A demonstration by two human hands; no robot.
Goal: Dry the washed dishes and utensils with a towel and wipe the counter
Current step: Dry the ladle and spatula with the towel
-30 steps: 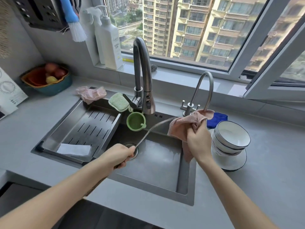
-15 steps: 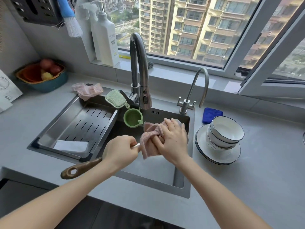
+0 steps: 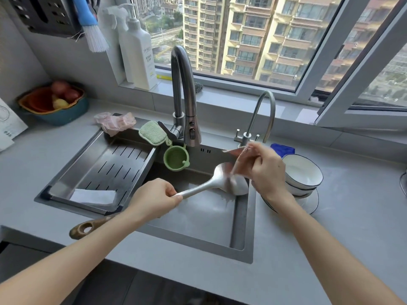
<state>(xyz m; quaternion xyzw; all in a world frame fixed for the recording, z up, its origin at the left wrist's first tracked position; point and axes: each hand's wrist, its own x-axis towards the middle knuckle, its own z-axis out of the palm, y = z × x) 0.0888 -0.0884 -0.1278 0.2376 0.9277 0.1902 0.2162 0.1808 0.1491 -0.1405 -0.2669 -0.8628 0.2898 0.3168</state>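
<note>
Over the sink (image 3: 198, 219), my left hand (image 3: 154, 200) grips the shaft of a steel ladle (image 3: 211, 183) whose brown wooden handle end sticks out below my forearm. The ladle's bowl points right. My right hand (image 3: 266, 170) holds a bunched pink towel (image 3: 242, 153) just above the bowl, touching its rim. Two stacked white bowls (image 3: 301, 172) with dark rims sit on a white plate (image 3: 308, 203) on the counter to the right of the sink.
A tall faucet (image 3: 182, 95) and a smaller tap (image 3: 262, 115) stand behind the sink. A slotted drain tray (image 3: 105, 170) fills the left basin. A green sponge (image 3: 153, 133), green strainer (image 3: 176, 158), pink gloves (image 3: 114, 123), blue cloth (image 3: 283, 149) and fruit bowl (image 3: 55, 104) surround it.
The towel hand has slid off the shaft to the ladle's bowl, which is now uncovered. My left hand keeps its grip on the shaft.
</note>
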